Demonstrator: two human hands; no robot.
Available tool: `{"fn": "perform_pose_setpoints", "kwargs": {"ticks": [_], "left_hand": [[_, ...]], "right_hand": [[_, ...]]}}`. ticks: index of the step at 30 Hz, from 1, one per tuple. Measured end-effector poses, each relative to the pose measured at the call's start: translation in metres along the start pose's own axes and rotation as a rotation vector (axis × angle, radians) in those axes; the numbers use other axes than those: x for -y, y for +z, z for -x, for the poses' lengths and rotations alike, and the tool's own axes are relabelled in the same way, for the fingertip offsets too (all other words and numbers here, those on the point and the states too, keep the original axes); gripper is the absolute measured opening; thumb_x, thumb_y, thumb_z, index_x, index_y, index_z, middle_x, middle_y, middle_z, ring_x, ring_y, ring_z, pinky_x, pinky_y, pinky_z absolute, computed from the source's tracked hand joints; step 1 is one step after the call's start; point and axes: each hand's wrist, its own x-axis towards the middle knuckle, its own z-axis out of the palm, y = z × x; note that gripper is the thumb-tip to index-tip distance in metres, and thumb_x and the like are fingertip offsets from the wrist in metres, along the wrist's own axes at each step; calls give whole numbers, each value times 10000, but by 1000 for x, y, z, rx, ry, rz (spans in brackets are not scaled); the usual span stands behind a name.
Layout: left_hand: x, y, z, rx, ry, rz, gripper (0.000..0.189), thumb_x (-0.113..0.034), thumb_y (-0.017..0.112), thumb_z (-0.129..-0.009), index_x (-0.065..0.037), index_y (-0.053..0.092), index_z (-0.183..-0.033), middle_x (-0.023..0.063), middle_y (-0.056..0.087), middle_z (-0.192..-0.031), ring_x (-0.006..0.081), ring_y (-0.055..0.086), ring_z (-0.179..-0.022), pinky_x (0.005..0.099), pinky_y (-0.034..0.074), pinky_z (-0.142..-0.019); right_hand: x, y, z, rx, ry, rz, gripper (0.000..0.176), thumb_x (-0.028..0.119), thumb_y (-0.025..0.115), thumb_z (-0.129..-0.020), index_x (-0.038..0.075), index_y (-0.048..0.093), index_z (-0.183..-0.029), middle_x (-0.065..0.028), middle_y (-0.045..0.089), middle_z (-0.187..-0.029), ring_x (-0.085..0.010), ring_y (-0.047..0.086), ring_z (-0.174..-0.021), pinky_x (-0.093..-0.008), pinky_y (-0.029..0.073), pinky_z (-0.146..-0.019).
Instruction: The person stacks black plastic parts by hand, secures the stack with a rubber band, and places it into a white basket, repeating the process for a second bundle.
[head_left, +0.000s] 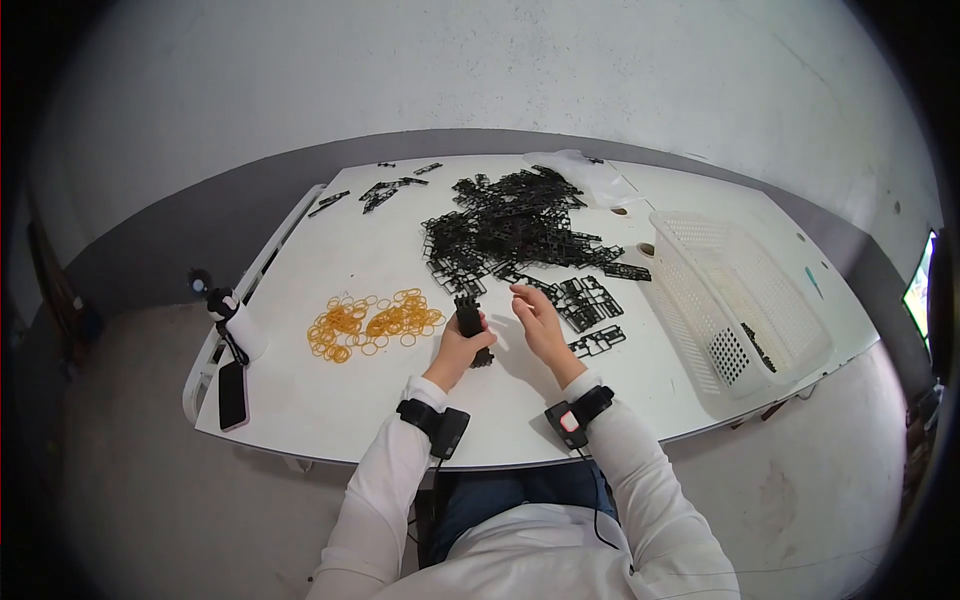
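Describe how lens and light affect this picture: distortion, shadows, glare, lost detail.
Head view: the near edge of the white table bows and the corners go black; head view: soft shadow between left hand and right hand; head view: bright opening at far right glares; head view: black stack shows little detail.

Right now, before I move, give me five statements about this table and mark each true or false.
1. The left hand grips a stack of black parts. True.
2. The right hand holds the phone. False: the right hand is away from it; the phone lies beside the white bottle.
3. The yellow bands lie left of the black heap. True.
4. The white basket is left of the yellow bands. False: the white basket is to their right.
5. Both wrists wear black devices. True.
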Motion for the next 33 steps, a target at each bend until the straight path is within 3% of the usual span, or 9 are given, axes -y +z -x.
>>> {"fn": "perform_pose_setpoints", "kwargs": {"ticks": [2,5,6,9,17,22,26,30,33], "left_hand": [[1,1,-2,-7,-3,22,350,65,652,-639,-23,495,-940,29,525,-833,117,526,-750,245,468,-685],[5,1,-1,50,21,-20,374,13,674,-626,-49,484,-942,-6,511,-804,88,506,-723,227,449,-669],[7,2,0,58,16,-6,374,13,674,-626,-49,484,-942,-6,511,-804,88,506,-723,227,449,-669],[2,4,0,33,23,-17,398,66,649,-627,-36,476,-970,14,508,-833,107,511,-735,246,461,-673],[-2,11,8,58,31,-37,397,59,644,-633,-63,453,-959,1,489,-828,98,494,-749,253,444,-677],[-4,9,9,69,6,-81,389,48,647,-638,-70,453,-955,3,490,-835,99,495,-761,252,441,-692],[-2,6,6,140,-1,-45,390,10,662,-644,-70,458,-967,4,498,-836,93,501,-765,244,453,-700],[-3,3,4,160,3,-82,396,5,672,-643,-70,465,-972,8,507,-860,103,510,-792,253,452,-725],[-4,6,8,171,-21,-78,334,-3,668,-665,-73,478,-931,12,519,-866,101,510,-808,270,446,-741]], "right_hand": [[9,-24,-5,-24,-4,122,305,140,587,-803,30,561,-1086,-110,538,-1102,-233,516,-1023,-325,394,-896],[34,-80,-6,312,32,643,300,140,637,-716,44,623,-1000,-124,587,-1059,-254,535,-982,-333,426,-859],[38,-96,-2,310,42,657,300,140,637,-716,44,623,-1000,-124,587,-1059,-254,535,-982,-333,426,-859],[48,-133,3,559,5,1053,313,94,649,-635,58,653,-945,-114,611,-1032,-262,533,-977,-339,439,-845],[34,-132,11,675,-290,1019,393,93,674,-548,75,661,-941,-86,630,-959,-272,531,-967,-339,450,-825],[43,-114,8,739,-340,970,377,90,670,-539,72,665,-915,-84,630,-937,-264,547,-931,-334,459,-801],[42,-105,2,867,-246,1129,374,89,669,-539,62,657,-912,-91,626,-898,-261,568,-862,-345,475,-757],[46,-96,-5,790,-348,1069,380,93,628,-562,62,639,-940,-101,596,-795,-252,575,-797,-356,482,-692],[67,-78,-6,468,-283,693,366,58,602,-596,50,631,-961,-87,585,-816,-214,578,-779,-309,497,-672]]}}
